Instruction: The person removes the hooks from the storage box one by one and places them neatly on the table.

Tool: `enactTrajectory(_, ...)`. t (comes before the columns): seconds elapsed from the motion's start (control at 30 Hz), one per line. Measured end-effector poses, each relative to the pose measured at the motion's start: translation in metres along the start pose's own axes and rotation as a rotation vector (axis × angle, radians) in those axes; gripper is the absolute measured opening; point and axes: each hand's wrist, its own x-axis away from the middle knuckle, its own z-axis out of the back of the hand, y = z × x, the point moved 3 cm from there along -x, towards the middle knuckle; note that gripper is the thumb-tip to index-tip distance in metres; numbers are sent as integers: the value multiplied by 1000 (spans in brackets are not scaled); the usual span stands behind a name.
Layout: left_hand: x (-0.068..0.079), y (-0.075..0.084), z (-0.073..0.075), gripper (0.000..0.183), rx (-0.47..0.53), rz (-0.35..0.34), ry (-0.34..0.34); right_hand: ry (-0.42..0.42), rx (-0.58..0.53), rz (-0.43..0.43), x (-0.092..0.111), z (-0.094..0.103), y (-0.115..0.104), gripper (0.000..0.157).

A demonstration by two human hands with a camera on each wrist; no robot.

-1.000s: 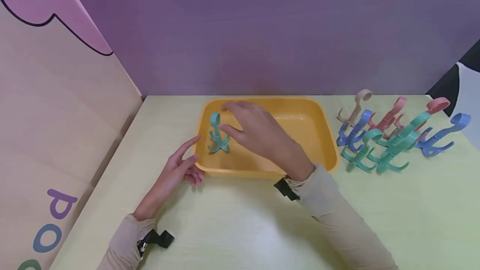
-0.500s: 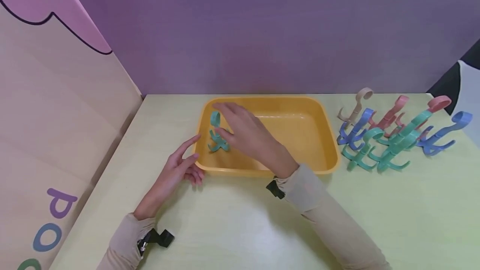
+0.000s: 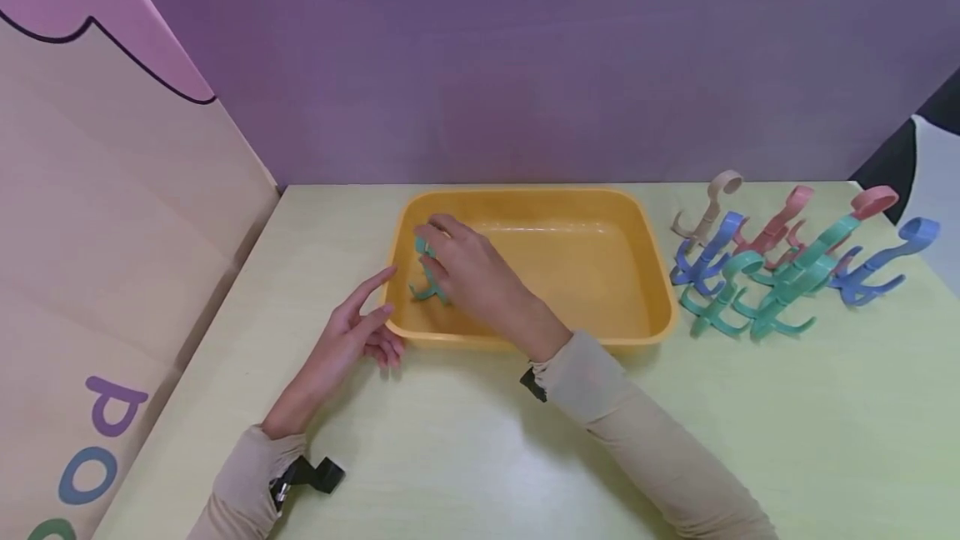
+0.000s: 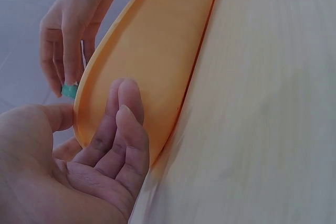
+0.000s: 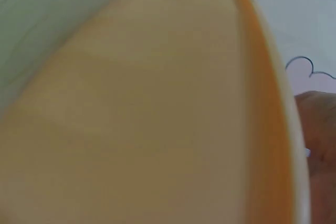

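Observation:
A yellow tray [image 3: 577, 282] sits at the back of the table. Inside its left end stands a teal four-pronged hanging hook [image 3: 430, 288]. My right hand [image 3: 483, 277] reaches over the tray and pinches the hook's curled top, which shows as a bit of teal [image 4: 69, 91] under the fingertips in the left wrist view. At the tray's front left corner is my left hand [image 3: 348, 336]; its nearly straight index finger and thumb touch the rim, and the other fingers bend loosely beside the outer wall. In the right wrist view the tray wall [image 5: 157, 103] hides the hook.
Several similar hanging hooks stand close together right of the tray: a beige one [image 3: 708, 211], blue ones [image 3: 881, 265], pink ones [image 3: 776, 223] and teal ones [image 3: 783, 302]. A purple panel [image 3: 525, 65] rises behind the table, and a pale printed panel [image 3: 112, 215] on the left.
My right hand has moved left and down over the tray, from above the teal hook onto its top, and its fingers have closed in. The left hand stays at the tray corner.

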Motion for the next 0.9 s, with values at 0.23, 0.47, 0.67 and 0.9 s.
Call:
enactTrajectory(0.23,1,0,0,52,-9,2,12,64,-19,30,2,-5,-6,23)
enactTrajectory(0.47,0,-1,0,53,-1,7,6,44,-38,7,2,-5,-4,18)
enactTrajectory(0.67,0,-2,2,54,123,58,-32,30,-35,13,0,-3,-2,16)
enactTrajectory(0.9,3,3,-4,55,213,72,-105,11,-45,-2,-1,-1,-1,15)
